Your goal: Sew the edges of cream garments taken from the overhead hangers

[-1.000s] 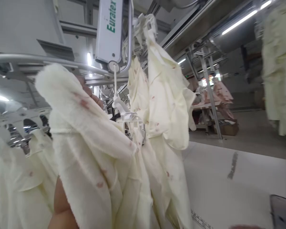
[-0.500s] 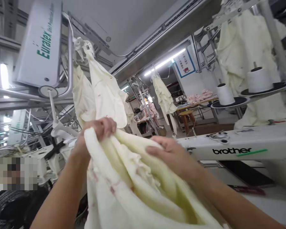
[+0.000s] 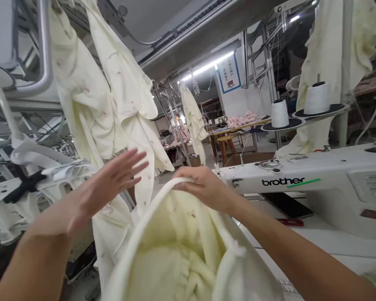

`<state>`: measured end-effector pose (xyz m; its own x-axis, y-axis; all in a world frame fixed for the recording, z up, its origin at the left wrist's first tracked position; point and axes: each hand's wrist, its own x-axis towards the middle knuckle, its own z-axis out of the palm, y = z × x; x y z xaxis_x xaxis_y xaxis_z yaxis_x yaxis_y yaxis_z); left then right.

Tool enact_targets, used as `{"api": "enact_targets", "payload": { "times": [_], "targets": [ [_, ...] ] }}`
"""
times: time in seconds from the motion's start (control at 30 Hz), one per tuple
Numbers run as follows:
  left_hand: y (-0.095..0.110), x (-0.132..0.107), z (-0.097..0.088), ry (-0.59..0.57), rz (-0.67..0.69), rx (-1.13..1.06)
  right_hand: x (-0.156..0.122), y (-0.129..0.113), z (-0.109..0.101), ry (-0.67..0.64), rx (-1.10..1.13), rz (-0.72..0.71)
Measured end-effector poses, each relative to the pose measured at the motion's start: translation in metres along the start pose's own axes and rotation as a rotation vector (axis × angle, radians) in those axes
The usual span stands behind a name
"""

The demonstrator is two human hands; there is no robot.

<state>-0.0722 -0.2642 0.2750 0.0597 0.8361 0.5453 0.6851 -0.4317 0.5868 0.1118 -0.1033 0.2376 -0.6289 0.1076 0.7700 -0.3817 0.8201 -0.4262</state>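
Observation:
My right hand (image 3: 203, 184) grips the upper edge of a pale yellow garment (image 3: 163, 267), its fingers closed over the cloth. The garment hangs down toward me with its inside facing up, showing folds, a ruffle and small reddish prints. My left hand (image 3: 113, 179) is off the cloth, fingers stretched out and apart, with nothing in it. Just beyond the left hand hang more pale printed garments (image 3: 125, 83). The lower end of the held garment runs out of view.
At right stands a white brother sewing machine (image 3: 301, 175), with a dark phone-like slab (image 3: 288, 205) and a red-handled tool (image 3: 290, 222) beneath its arm. Thread cones (image 3: 317, 98) stand behind it. White plastic hangers (image 3: 40, 152) and a metal rail (image 3: 44, 54) are at left.
My left hand has let go of the garment and opened out to the left. The right hand still holds the edge, and the garment now gapes wider. The view has shifted closer to the hanging garments.

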Motion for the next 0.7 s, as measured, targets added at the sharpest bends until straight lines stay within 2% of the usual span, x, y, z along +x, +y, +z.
{"api": "enact_targets", "payload": {
  "times": [0.03, 0.1, 0.17, 0.23, 0.27, 0.33, 0.4, 0.47, 0.5, 0.57, 0.63, 0.67, 0.7],
  "targets": [
    [-0.002, 0.009, 0.011, -0.080, 0.001, 0.010, 0.005, -0.002, 0.001, -0.019, 0.002, -0.064],
    [-0.007, 0.030, 0.035, -0.261, -0.059, 0.102, 0.007, -0.004, 0.006, 0.067, -0.150, -0.101],
    [-0.011, 0.045, 0.053, -0.278, -0.153, 0.185, -0.003, -0.004, 0.015, 0.232, -0.483, -0.007],
    [-0.007, 0.053, 0.057, -0.119, -0.200, 0.254, -0.028, -0.004, 0.027, 0.278, -0.812, 0.133],
    [-0.002, 0.053, 0.054, -0.013, -0.200, 0.285, -0.043, -0.003, 0.031, 0.227, -0.912, 0.198],
    [0.010, 0.047, 0.040, 0.178, -0.191, 0.320, -0.075, -0.001, 0.034, 0.088, -0.947, 0.346],
    [0.015, 0.034, 0.026, 0.309, -0.204, 0.357, -0.103, 0.004, 0.027, 0.064, -0.725, 0.604],
    [0.001, 0.015, 0.021, 0.348, -0.263, 0.406, -0.123, 0.013, 0.015, 0.092, -0.215, 0.812],
    [-0.014, 0.006, 0.024, 0.325, -0.315, 0.448, -0.130, 0.018, 0.010, 0.101, 0.100, 0.857],
    [-0.055, -0.012, 0.043, 0.163, -0.451, 0.527, -0.141, 0.032, 0.009, 0.117, 0.629, 0.869],
    [-0.095, -0.025, 0.075, -0.026, -0.656, 0.678, -0.146, 0.045, 0.019, 0.142, 0.849, 0.874],
    [-0.109, -0.028, 0.094, -0.135, -0.606, 0.642, -0.148, 0.050, 0.027, 0.159, 0.854, 0.874],
    [-0.119, -0.030, 0.112, -0.186, -0.530, 0.562, -0.148, 0.053, 0.034, 0.166, 0.825, 0.860]
  ]
}}
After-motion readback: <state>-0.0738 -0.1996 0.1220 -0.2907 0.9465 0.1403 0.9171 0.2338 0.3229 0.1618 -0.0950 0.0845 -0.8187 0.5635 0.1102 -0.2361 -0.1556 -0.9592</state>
